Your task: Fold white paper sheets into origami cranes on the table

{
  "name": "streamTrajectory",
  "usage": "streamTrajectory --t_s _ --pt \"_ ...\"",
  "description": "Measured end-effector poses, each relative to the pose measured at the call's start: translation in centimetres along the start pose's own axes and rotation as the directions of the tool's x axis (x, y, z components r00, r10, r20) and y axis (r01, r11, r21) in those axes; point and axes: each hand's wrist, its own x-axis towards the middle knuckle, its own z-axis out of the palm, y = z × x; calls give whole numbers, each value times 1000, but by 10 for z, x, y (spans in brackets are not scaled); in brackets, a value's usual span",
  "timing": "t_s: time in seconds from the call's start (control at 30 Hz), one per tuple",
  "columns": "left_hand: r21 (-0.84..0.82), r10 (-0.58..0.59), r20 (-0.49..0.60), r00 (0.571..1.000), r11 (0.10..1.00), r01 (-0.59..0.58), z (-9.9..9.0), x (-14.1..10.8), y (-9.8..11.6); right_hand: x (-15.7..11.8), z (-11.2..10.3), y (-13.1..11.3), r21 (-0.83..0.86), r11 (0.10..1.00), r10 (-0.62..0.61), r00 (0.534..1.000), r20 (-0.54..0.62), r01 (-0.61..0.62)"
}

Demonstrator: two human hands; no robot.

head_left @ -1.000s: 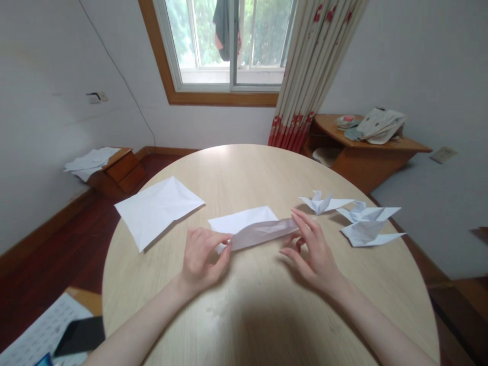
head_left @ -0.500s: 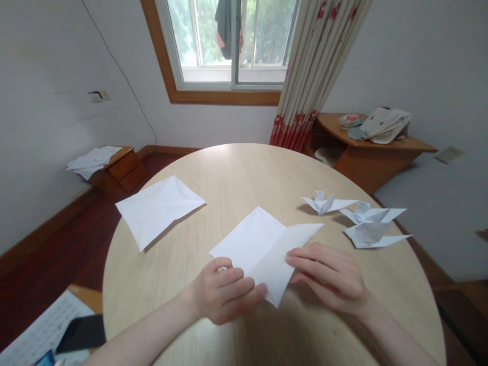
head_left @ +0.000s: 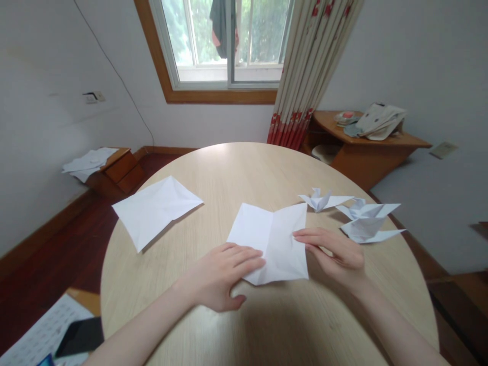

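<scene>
A creased white sheet of paper lies before me on the round table, with a fold line running up its middle and its right half slightly raised. My left hand rests flat on its lower left part, fingers stretched out and thumb apart. At the right edge, my right hand pinches the paper between fingers and thumb; the thumb is partly hidden. Beyond my right hand stand several folded paper cranes. Another creased white sheet lies on the table to the left.
The round wooden table fills the middle. A black phone and a printed sheet lie at lower left. A small drawer cabinet holds papers on the left; a corner desk with a bag stands at right, beside a curtain.
The sheet has turned and come down flatter onto the table. My left hand has gone from gripping its lower edge to lying flat on it. My right hand still holds the right side.
</scene>
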Motion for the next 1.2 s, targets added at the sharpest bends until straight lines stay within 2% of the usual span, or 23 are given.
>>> streamTrajectory --t_s 0.2,0.33,0.4,0.5,0.6,0.73,0.83,0.97,1.07,1.2 --pt "44 -62 -75 995 997 65 -19 -10 -18 0 -2 6 26 995 101 988 -114 -99" --pt "38 -123 -174 977 991 132 -21 -16 -36 -3 -1 9 60 981 195 965 -173 -187" --pt "-44 -180 -259 949 984 174 -18 -17 -43 -4 -1 11 93 967 250 950 -187 -236" --pt "-266 -316 -359 878 937 228 -13 -15 -49 -3 -1 12 157 942 323 927 -192 -296" --pt "-464 -435 -360 825 851 246 -7 -12 -52 -2 0 14 206 914 386 907 -168 -351" --pt "-652 -482 -285 829 731 200 0 -9 -54 -1 2 15 294 845 486 871 -76 -446" --pt "-718 -493 -279 824 677 161 4 -8 -55 -2 3 19 338 780 564 826 -17 -526" --pt "-723 -496 -332 802 680 121 8 -6 -53 -3 5 27 300 726 642 766 29 -619" --pt "-734 -564 -369 739 664 141 11 -4 -51 -4 6 32 290 727 636 770 58 -623" --pt "-780 -716 -382 584 589 212 14 -1 -49 -5 8 34 305 736 624 780 42 -605"
